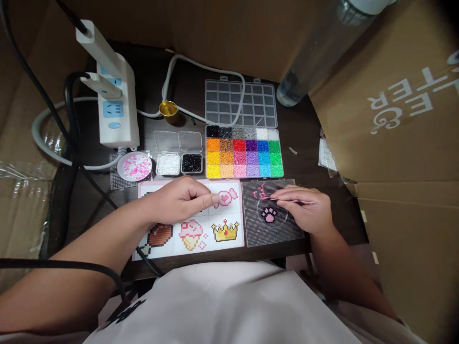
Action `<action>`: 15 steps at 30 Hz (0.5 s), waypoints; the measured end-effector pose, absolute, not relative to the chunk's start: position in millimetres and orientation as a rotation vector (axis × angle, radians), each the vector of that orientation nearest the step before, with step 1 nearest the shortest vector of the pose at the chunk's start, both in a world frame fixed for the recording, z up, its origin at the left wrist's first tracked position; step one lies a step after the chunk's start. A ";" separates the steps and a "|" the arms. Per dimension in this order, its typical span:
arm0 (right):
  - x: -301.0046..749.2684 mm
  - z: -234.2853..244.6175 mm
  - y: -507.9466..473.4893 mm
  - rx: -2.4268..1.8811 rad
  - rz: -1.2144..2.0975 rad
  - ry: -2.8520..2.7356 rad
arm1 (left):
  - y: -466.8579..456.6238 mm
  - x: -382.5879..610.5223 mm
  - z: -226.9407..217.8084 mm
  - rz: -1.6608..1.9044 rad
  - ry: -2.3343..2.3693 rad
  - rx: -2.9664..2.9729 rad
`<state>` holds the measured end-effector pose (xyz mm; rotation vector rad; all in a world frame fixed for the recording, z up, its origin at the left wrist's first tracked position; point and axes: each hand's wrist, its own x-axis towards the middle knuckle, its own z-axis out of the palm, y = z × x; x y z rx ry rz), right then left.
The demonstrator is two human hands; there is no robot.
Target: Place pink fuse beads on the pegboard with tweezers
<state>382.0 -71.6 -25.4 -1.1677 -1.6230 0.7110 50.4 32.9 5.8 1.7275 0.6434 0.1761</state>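
My right hand (pixel 304 205) pinches a pair of thin pink tweezers (pixel 296 200) over the clear pegboard (pixel 276 234). Their tips reach a small unfinished outline of pink fuse beads (pixel 263 192) near the board's upper edge. Just below it lies a black-and-pink paw made of beads (pixel 268 215). My left hand (pixel 182 200), fingers curled and thumb pointing right, rests on the pattern sheet (pixel 227 243). Its thumb tip lies at the pink candy picture (pixel 227 198). Ice cream and crown pictures show below; the hand and forearm cover other parts of the sheet.
Behind the sheet stands a bead box (pixel 245 152) of many colours, its lid open. Small boxes of white beads (pixel 168 164) and black beads (pixel 191 163) sit left of it, then a dish of pink beads (pixel 135 166). A power strip (pixel 118 105), cables and cardboard walls surround the table.
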 end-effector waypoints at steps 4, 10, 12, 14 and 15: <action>382.4 -25.9 -71.7 -1.152 0.719 -1.616 | 33.3 50.7 7.0 0.166 0.646 1.729; 383.0 -25.7 -70.9 -1.119 0.753 -1.613 | 33.9 50.9 7.3 0.158 0.652 1.733; 383.2 -25.7 -70.2 -1.104 0.752 -1.626 | 33.7 50.9 6.6 0.156 0.651 1.733; 383.3 -25.6 -69.5 -1.089 0.754 -1.644 | 33.5 50.8 6.5 0.151 0.649 1.732; 383.2 -25.5 -69.2 -1.085 0.758 -1.653 | 33.4 50.8 6.7 0.148 0.647 1.731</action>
